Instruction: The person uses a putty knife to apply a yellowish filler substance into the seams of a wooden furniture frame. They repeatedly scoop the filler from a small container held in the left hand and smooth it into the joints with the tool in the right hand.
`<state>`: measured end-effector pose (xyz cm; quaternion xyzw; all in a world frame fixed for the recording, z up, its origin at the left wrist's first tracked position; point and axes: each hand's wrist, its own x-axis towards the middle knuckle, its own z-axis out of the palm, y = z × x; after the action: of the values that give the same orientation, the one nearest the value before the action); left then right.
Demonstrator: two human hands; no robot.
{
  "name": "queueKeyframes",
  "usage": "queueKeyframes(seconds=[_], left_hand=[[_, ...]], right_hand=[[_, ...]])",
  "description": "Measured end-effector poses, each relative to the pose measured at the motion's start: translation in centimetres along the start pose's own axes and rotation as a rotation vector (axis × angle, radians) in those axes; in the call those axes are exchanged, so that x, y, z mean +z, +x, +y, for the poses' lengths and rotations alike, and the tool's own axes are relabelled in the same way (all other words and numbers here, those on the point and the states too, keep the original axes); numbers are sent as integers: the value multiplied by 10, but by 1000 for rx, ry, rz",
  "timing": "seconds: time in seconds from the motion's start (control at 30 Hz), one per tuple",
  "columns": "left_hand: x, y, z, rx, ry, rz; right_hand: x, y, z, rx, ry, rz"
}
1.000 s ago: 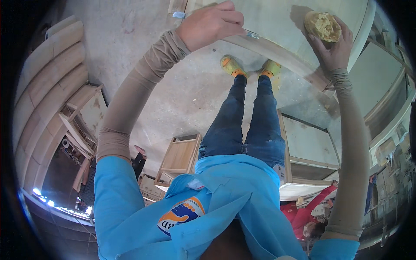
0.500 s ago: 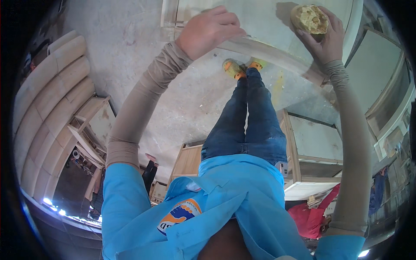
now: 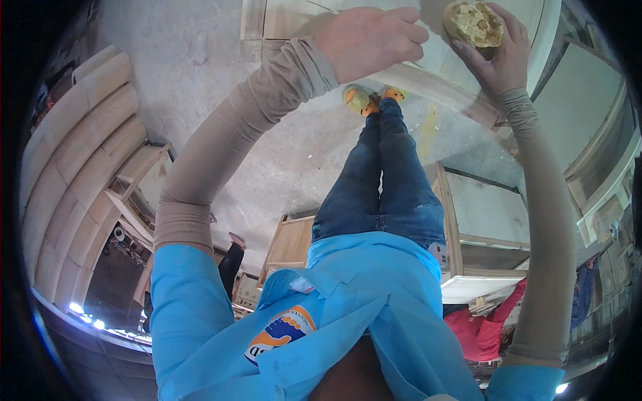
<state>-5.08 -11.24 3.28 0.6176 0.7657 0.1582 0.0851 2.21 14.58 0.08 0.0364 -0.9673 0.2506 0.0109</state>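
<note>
My right hand (image 3: 503, 57) holds a small round tub (image 3: 473, 25) with lumpy, cream-yellow paste-like stuff in it, above the right part of a pale panel (image 3: 428, 48). My fingers wrap round its right and near sides. My left hand (image 3: 374, 41) is closed, knuckles up, over the near edge of the same panel. What its fingers hold is hidden under the hand. A thin pale strip (image 3: 321, 6) shows just behind the wrist; I cannot tell whether it belongs to something in the hand.
Wooden cabinets (image 3: 291, 244) stand behind my legs, with another white-panelled cabinet (image 3: 487, 210) to the right. Curved wooden pieces (image 3: 80, 144) are stacked at the left. A large framed panel (image 3: 578, 100) leans at the right. A person in red (image 3: 478, 334) is at the lower right.
My left hand has moved to the right along the panel's near edge, still closed. My right hand and the tub have shifted slightly left and up.
</note>
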Motion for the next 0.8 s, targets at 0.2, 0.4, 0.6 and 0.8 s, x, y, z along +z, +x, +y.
queueKeyframes(seconds=[0.2, 0.4, 0.6, 0.8], left_hand=[[5, 5, 1, 36, -20, 0], [3, 10, 5, 47, -56, -28], [-3, 15, 8, 57, -48, -81], [-1, 15, 12, 39, -20, -38]], right_hand=[[1, -1, 2, -32, 32, 37], [0, -1, -2, -24, 4, 33], [-1, -1, -4, -16, 9, 42], [0, -2, -5, -2, 5, 41]])
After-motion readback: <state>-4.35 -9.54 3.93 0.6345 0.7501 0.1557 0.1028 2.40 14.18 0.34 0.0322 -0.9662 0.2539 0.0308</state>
